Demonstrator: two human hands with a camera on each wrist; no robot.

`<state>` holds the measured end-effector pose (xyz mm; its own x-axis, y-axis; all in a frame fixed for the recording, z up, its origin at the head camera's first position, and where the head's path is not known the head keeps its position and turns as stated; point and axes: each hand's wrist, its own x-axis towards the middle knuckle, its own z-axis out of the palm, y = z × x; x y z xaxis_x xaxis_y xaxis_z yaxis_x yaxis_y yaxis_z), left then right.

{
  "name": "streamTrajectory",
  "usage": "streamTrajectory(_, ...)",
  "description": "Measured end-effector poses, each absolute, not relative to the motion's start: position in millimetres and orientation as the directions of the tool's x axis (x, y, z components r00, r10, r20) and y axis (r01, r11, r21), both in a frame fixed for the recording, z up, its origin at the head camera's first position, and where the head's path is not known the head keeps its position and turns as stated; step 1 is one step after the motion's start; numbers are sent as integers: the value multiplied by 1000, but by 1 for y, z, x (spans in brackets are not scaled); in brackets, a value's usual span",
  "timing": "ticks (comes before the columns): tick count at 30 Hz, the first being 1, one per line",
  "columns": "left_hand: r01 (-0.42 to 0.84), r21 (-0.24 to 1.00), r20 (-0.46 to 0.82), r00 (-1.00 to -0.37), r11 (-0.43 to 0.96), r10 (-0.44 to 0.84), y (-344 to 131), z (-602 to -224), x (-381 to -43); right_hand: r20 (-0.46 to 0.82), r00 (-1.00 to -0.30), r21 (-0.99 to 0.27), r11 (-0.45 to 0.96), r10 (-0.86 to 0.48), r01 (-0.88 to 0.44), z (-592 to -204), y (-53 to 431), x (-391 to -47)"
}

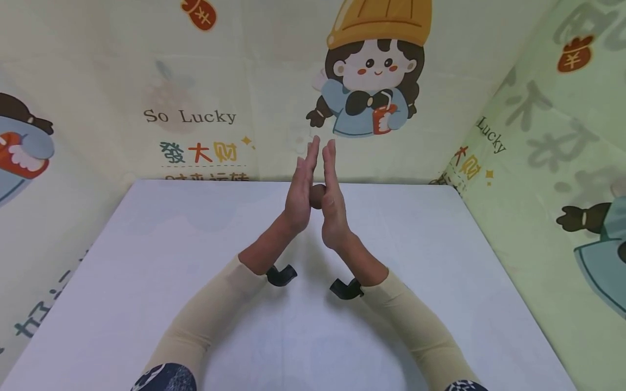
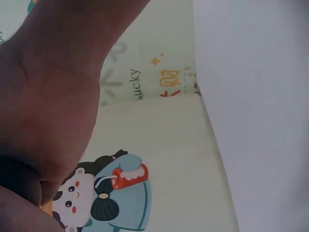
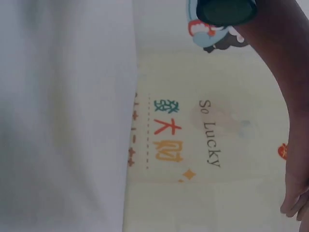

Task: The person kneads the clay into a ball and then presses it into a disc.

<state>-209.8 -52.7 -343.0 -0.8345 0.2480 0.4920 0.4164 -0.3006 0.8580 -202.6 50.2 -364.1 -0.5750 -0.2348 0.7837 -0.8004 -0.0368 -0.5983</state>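
Note:
A small brown ball [image 1: 318, 196] is held between the two palms, above the table's far part. The left hand [image 1: 299, 193] stands upright with straight fingers, its palm against the ball's left side. Opposite it, the right hand [image 1: 335, 201] presses the ball's other side, fingers also straight and pointing up and away. The fingertips do not meet. In the left wrist view, a dark rounded shape [image 2: 19, 180] shows between skin surfaces at the left edge; whether it is the ball is hard to tell. The right wrist view has a forearm and fingers [image 3: 298, 205] along its right edge.
A white table [image 1: 303, 336] lies under the arms. Behind and beside it hang pale printed sheets [image 1: 274, 81] with cartoon figures and lettering. Each wrist carries a black curved mount, one on the left [image 1: 281, 276] and another on the right [image 1: 346, 289].

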Motion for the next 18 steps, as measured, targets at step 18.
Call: streamTrajectory(18,471,855,518,-789,-216,331,-42,-363,-203,864,-481,-478,59,-150,-876,-339,57,-211)
